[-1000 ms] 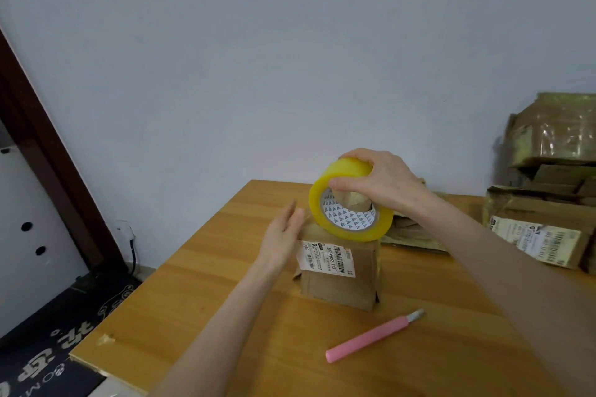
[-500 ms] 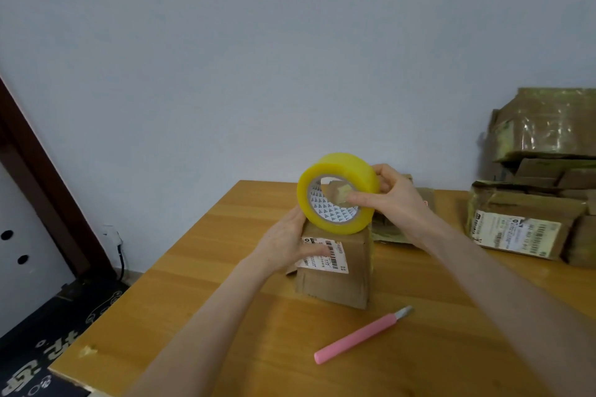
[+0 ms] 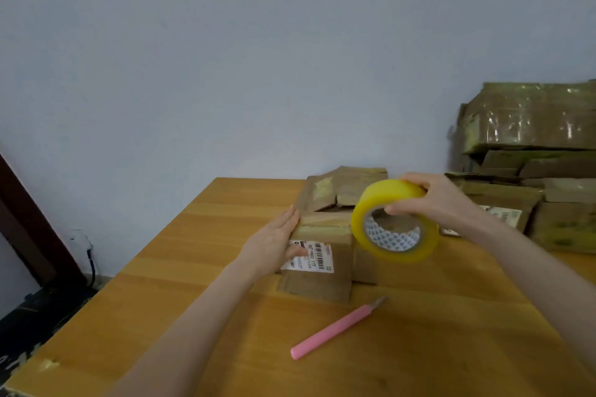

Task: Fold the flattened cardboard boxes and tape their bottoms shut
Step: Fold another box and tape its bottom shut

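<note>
The small cardboard box (image 3: 317, 259) stands mid-table (image 3: 200, 299). Her left hand (image 3: 274, 243) lies flat against its left side, fingers straight. The right hand (image 3: 432, 201) grips the yellow tape roll (image 3: 395, 219) just right of the box. A pink cutter (image 3: 337, 329) lies nearer.

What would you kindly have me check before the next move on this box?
1. Box steadied, left hand pressed flat against its left side: ok.
2. Tape roll gripped by right hand: ok.
3. Top flaps closed flat: ok, as far as visible.
4. Flaps taped down: cannot tell; clear tape would hardly show.
5. Pink cutter at hand, lying on the table in front of the box: ok.
</note>
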